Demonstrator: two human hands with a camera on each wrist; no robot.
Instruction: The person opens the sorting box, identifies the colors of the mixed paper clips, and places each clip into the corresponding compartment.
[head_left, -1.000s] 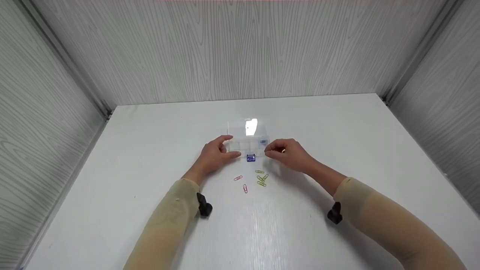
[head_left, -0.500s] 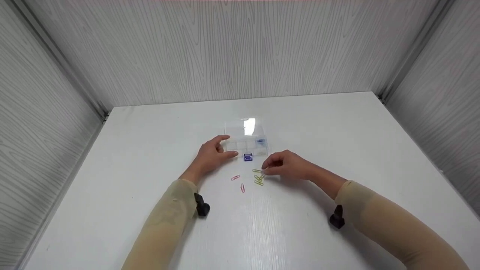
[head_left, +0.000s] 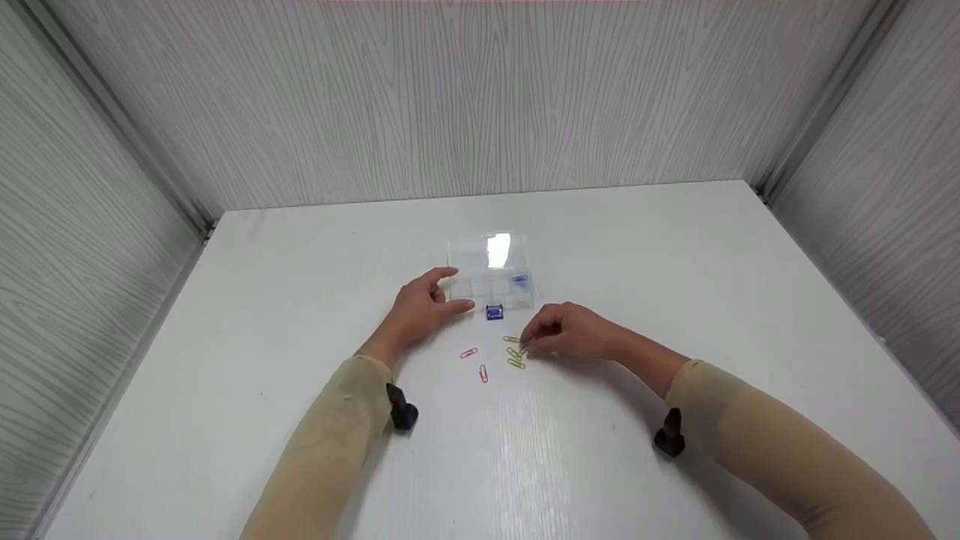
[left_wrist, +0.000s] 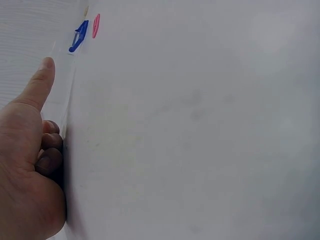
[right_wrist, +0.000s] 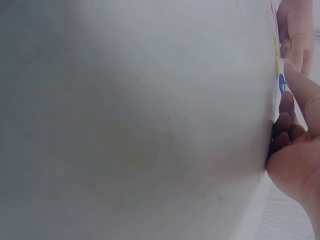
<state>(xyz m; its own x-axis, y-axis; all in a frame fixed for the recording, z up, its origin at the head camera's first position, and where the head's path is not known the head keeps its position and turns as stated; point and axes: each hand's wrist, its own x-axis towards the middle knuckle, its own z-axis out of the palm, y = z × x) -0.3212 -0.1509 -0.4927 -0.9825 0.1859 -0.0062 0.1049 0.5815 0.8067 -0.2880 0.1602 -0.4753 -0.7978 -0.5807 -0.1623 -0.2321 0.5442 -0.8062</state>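
Observation:
A clear plastic compartment box (head_left: 480,286) lies with its lid (head_left: 472,255) folded back. My left hand (head_left: 420,306) holds its left end, thumb at the front edge and index finger at the back; the other fingers curl beside it in the left wrist view. A blue-purple clasp (head_left: 494,312) sits at the box's front. A blue paper clip (head_left: 520,278) lies in the back right compartment. In front of the box, my right hand (head_left: 574,332) pinches a yellow paper clip (head_left: 523,350) at the table. Several more yellow paper clips (head_left: 515,363) lie by its fingertips.
Two pink paper clips, one slanted (head_left: 469,352) and one nearer me (head_left: 483,373), lie left of the yellow ones. The white table (head_left: 300,262) meets wood-grain panels (head_left: 480,97) at the back and sides. A black camera mount (head_left: 670,433) juts from each sleeve.
My right hand has come from the box's front right corner down to the yellow paper clips, fingertips now on one. My left hand has stayed at the box.

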